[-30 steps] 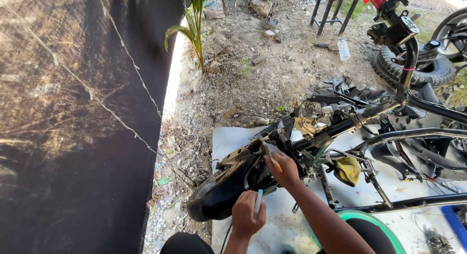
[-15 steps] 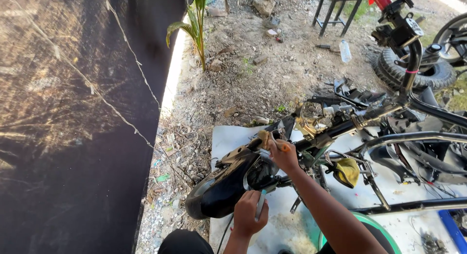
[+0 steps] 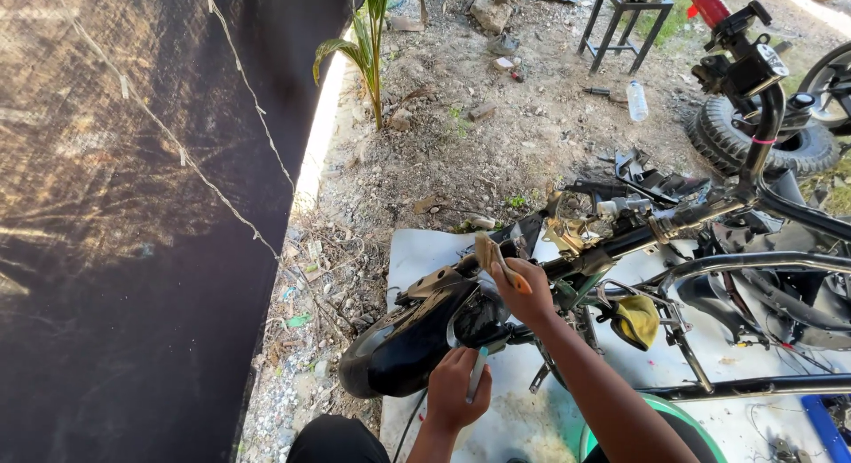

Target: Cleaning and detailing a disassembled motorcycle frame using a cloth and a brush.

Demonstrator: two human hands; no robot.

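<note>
Gloss marks the black rear fender (image 3: 403,339), a smooth rounded shell that bulges low at the tail of a stripped motorcycle frame (image 3: 727,268) of thin dark steel tubing. The frame lies over a white sheet (image 3: 417,250), scuffed and dusted with pale grit near the bottom edge. Beyond the sheet the ground is dry grey dirt (image 3: 496,126) scattered with stones, leaf litter and loose black plastic panels (image 3: 656,179). A crumpled yellow rag (image 3: 636,319) hangs among the tubes, soft against the hard metal. A matt black tarp (image 3: 133,224), creased and streaked with dust, fills the left side; a knobbly black tyre (image 3: 771,148) lies at the upper right beside the upright handlebar stem (image 3: 753,64).

The left hand (image 3: 456,388) rises from below, wrist straight, fingers curled shut around a slim pale-blue tool (image 3: 477,374) held upright, its tip touching the underside of the fender. The right hand (image 3: 525,295) reaches forward on an extended forearm, knuckles up, fingers closed on a small tan tool with an orange end (image 3: 498,261), which rests at the top of the fender where it meets the frame. The two hands sit close together, one above the other, both at the fender's inner edge.
</note>
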